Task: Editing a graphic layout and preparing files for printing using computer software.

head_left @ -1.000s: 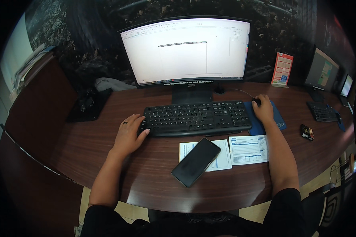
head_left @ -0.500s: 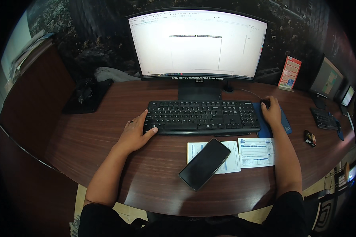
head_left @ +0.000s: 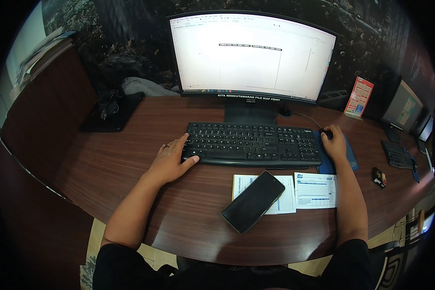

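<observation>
Mouse [head_left: 326,132] is mostly hidden under the right hand [head_left: 336,144]; only a dark bit shows by the fingers, so can't see the buttons. That hand is curled over it on the blue mouse pad [head_left: 349,155], itself part-covered by the wrist. Left hand [head_left: 173,158] is spread, thumb out wide, gripping nothing; fingertips at the left end of the black keyboard [head_left: 251,144], covering some corner keys. Can't tell if any key is pressed. Keyboard sits mid-desk below the curved monitor [head_left: 251,60]; small on-screen text not readable. Smartphone [head_left: 253,201] lies tilted, screen dark, hiding much of the left printed form [head_left: 283,202]; right printed form [head_left: 315,190] runs under the right forearm. Sheet count below the phone unclear. Dark item on the black pad [head_left: 94,124] at left: can't make out. Far-right screen [head_left: 426,129] is seen edge-on, near the dark rim. Counts: two hands, three screens, two keyboards (second [head_left: 396,153] at right), one mouse, one phone, two forms showing, one small dark box [head_left: 379,177], one red-and-white card stand [head_left: 359,98].
</observation>
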Action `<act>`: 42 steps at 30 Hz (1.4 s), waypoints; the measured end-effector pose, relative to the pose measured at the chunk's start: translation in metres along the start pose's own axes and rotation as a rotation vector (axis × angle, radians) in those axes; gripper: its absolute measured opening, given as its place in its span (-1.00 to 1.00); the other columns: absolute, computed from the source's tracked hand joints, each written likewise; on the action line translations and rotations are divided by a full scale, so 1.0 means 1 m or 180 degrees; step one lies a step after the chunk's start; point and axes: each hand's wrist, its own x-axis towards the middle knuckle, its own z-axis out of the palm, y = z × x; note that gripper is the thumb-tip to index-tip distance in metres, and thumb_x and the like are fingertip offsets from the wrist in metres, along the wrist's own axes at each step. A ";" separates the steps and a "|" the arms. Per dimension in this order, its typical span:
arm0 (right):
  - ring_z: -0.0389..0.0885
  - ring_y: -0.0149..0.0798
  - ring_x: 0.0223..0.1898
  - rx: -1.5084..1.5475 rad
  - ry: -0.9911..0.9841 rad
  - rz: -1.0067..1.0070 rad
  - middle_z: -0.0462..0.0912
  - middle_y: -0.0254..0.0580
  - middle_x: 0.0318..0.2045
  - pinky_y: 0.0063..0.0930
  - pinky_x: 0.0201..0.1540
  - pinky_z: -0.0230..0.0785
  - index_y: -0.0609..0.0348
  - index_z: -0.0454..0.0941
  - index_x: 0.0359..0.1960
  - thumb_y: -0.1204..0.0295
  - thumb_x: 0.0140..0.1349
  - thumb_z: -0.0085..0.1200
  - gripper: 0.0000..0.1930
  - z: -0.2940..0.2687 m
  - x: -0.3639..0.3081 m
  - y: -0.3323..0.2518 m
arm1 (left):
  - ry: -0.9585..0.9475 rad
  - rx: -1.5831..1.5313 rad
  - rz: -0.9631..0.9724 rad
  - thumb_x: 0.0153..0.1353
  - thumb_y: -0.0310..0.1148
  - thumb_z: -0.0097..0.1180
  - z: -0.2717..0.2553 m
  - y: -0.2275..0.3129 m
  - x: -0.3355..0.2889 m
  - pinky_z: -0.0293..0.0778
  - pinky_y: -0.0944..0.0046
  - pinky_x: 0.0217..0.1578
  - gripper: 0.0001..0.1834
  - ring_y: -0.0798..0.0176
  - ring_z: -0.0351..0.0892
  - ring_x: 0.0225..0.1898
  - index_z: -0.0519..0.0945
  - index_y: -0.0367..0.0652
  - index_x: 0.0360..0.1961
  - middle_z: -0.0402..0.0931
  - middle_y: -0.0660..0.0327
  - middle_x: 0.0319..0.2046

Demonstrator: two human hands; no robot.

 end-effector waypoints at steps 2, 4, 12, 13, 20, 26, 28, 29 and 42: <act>0.63 0.04 0.04 -0.0019 -0.0010 0.0041 0.64 -0.12 -0.04 -0.15 0.08 0.46 0.12 0.62 -0.13 0.36 0.18 0.25 -0.76 0.000 0.000 0.000 | -0.0004 -0.0074 -0.0037 0.36 0.05 0.15 0.001 -0.001 0.001 0.08 -0.10 0.44 -0.11 -0.20 0.27 0.43 0.14 -0.30 0.50 0.33 -0.24 0.37; 0.62 0.05 0.04 0.0034 0.0041 -0.0034 0.63 -0.11 -0.05 -0.14 0.08 0.45 0.12 0.61 -0.12 0.37 0.18 0.24 -0.75 0.001 0.000 0.003 | 0.0051 -0.0119 -0.0062 0.34 0.07 0.17 0.003 0.000 0.003 0.03 -0.16 0.45 -0.09 -0.19 0.25 0.45 0.14 -0.28 0.50 0.32 -0.22 0.38; 0.61 0.07 0.04 -0.0063 0.0100 0.0022 0.62 -0.07 -0.05 -0.13 0.09 0.45 0.12 0.60 -0.09 0.38 0.20 0.22 -0.74 0.002 0.002 0.000 | 0.0268 -0.0117 -0.0257 0.20 0.20 0.26 0.015 0.002 0.012 -0.17 -0.34 0.48 0.05 -0.16 0.17 0.49 0.14 -0.22 0.51 0.25 -0.18 0.42; 0.61 0.07 0.04 -0.0111 0.0121 0.0060 0.62 -0.06 -0.06 -0.13 0.09 0.45 0.13 0.60 -0.09 0.38 0.20 0.22 -0.75 0.002 0.001 0.000 | 0.0195 -0.0087 -0.0246 0.17 0.30 0.23 0.014 0.002 0.012 -0.18 -0.34 0.48 0.11 -0.17 0.15 0.50 0.12 -0.24 0.52 0.24 -0.20 0.43; 0.60 0.08 0.05 -0.0059 0.0090 0.0104 0.61 -0.05 -0.07 -0.12 0.09 0.44 0.15 0.60 -0.10 0.37 0.22 0.22 -0.75 -0.002 -0.001 -0.002 | 0.0053 -0.0048 -0.0188 0.11 0.42 0.20 0.014 -0.006 0.013 -0.19 -0.34 0.48 0.21 -0.17 0.12 0.51 0.10 -0.25 0.52 0.21 -0.21 0.43; 0.60 0.09 0.04 -0.0108 0.0119 0.0133 0.61 -0.03 -0.06 -0.11 0.09 0.44 0.15 0.60 -0.09 0.36 0.23 0.22 -0.75 0.001 0.000 0.001 | -0.0044 -0.0186 -0.0001 0.15 0.34 0.22 0.012 -0.018 0.011 -0.18 -0.31 0.49 0.15 -0.17 0.09 0.52 0.10 -0.23 0.52 0.19 -0.22 0.44; 0.60 0.10 0.05 -0.0171 0.0236 0.0367 0.61 -0.01 -0.04 -0.10 0.11 0.44 0.15 0.61 -0.09 0.35 0.23 0.22 -0.75 0.000 0.001 0.001 | -0.0066 -0.0212 0.0009 0.17 0.30 0.24 0.012 -0.017 0.011 -0.19 -0.29 0.50 0.13 -0.19 0.09 0.52 0.10 -0.24 0.52 0.19 -0.23 0.44; 0.60 0.10 0.05 -0.0180 0.0241 0.0384 0.61 -0.01 -0.04 -0.10 0.11 0.44 0.15 0.61 -0.09 0.35 0.23 0.22 -0.75 0.000 0.001 0.003 | -0.0080 -0.0233 0.0011 0.19 0.27 0.25 0.010 -0.015 0.010 -0.20 -0.27 0.50 0.11 -0.20 0.10 0.51 0.10 -0.25 0.52 0.18 -0.24 0.44; 0.60 0.09 0.07 -0.0205 0.0110 0.0304 0.61 -0.03 -0.01 -0.12 0.14 0.44 0.13 0.63 -0.06 0.34 0.23 0.21 -0.73 -0.002 0.001 -0.002 | -0.0104 -0.0172 0.0024 0.24 0.26 0.19 0.008 -0.013 0.008 -0.18 -0.28 0.50 0.05 -0.16 0.02 0.55 0.12 -0.23 0.51 0.14 -0.20 0.48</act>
